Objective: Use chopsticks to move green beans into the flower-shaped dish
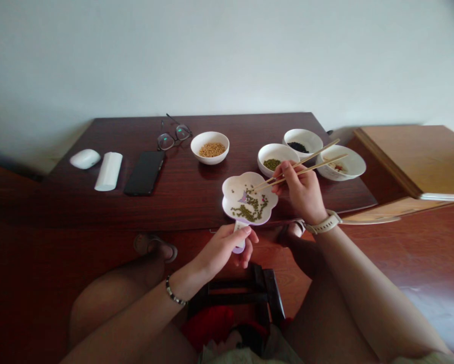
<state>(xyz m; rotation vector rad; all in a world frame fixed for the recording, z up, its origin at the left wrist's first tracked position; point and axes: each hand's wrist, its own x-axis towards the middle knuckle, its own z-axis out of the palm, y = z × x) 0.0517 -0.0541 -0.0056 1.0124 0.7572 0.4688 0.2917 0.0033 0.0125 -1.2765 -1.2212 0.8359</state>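
Observation:
My left hand point(224, 248) grips the white handle point(240, 237) of a white flower-shaped dish point(234, 188), holding it at the near table edge. Green mung beans point(251, 210) lie scattered in the dish. My right hand point(300, 189) holds a pair of bamboo chopsticks point(300, 169), their tips just above the dish. Behind that hand stand a white bowl of mung beans point(268, 153), a white bowl of black beans point(302, 134), and a shallow white bowl point(348, 172) with pale bits inside. A white bowl of yellow soybeans point(209, 156) stands farther left.
On the dark wooden table point(116, 212) lie eyeglasses point(174, 136), a black phone point(144, 173), a white cylinder point(108, 171) and a white computer mouse point(85, 158). A tan folder point(408, 156) lies to the right, and a wall rises behind.

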